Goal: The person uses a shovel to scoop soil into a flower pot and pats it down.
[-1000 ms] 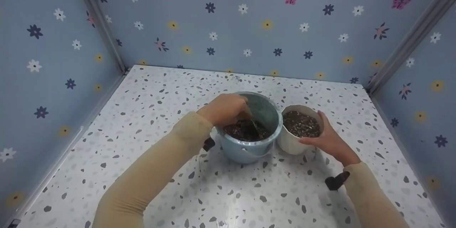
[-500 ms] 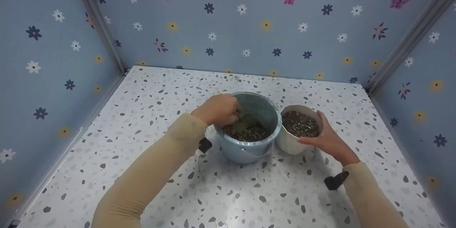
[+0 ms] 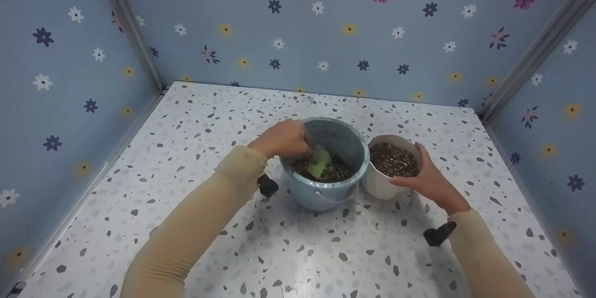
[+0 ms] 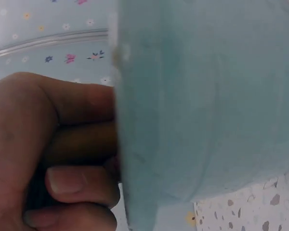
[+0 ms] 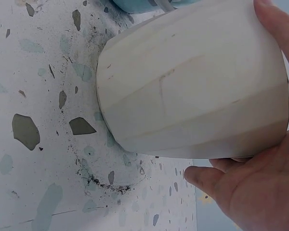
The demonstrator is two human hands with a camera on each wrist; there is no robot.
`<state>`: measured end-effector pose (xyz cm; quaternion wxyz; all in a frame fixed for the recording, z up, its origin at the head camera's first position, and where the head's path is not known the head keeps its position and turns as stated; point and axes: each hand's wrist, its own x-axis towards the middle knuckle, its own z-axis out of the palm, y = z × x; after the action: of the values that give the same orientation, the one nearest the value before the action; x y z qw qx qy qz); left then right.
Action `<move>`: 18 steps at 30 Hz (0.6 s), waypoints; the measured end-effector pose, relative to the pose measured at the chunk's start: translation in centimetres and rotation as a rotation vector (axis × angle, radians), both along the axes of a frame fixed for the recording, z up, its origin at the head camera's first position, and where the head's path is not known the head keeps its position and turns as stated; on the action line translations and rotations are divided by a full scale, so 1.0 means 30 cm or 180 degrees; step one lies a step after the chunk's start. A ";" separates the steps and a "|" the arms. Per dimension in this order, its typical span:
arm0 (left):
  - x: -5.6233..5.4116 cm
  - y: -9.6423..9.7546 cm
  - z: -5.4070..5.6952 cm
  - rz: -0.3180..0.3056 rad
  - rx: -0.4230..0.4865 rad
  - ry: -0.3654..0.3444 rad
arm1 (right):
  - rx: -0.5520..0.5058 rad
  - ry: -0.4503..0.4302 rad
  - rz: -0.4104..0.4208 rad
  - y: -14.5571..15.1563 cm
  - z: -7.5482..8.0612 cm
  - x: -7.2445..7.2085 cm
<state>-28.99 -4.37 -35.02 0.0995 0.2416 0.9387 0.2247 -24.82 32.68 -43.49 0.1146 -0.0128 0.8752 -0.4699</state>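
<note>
My left hand (image 3: 284,138) is at the left rim of a light blue bucket (image 3: 321,199), its curled fingers gripping a small trowel whose green blade (image 3: 319,163) shows inside. The trowel's handle is hidden by the fingers. Dark, speckled potting soil (image 3: 342,173) covers the bucket's bottom. To the bucket's right stands a white faceted pot (image 3: 381,188), filled with similar soil (image 3: 395,159). Around its right side my right hand (image 3: 433,181) holds the pot, thumb at the near rim. In the left wrist view the bucket wall (image 4: 207,96) hides the blade.
A white speckled tabletop (image 3: 209,223) extends around both containers, with blue flowered panels (image 3: 298,23) at the back and sides. Crumbs of soil (image 5: 108,185) lie by the pot. A black wrist device (image 3: 437,234) sits below the right hand.
My left hand has shifted left toward the bucket's rim, and the trowel blade has turned so its green face shows. The right hand keeps its hold on the pot.
</note>
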 end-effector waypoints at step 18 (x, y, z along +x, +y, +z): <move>0.042 0.050 0.011 0.0327 0.0367 -0.0616 | 0.0040 -0.0016 0.0021 0.002 0.008 0.000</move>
<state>-27.72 -2.88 -34.68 0.1639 0.1757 0.9214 0.3054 -24.83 32.73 -43.26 0.1185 -0.0138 0.8778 -0.4640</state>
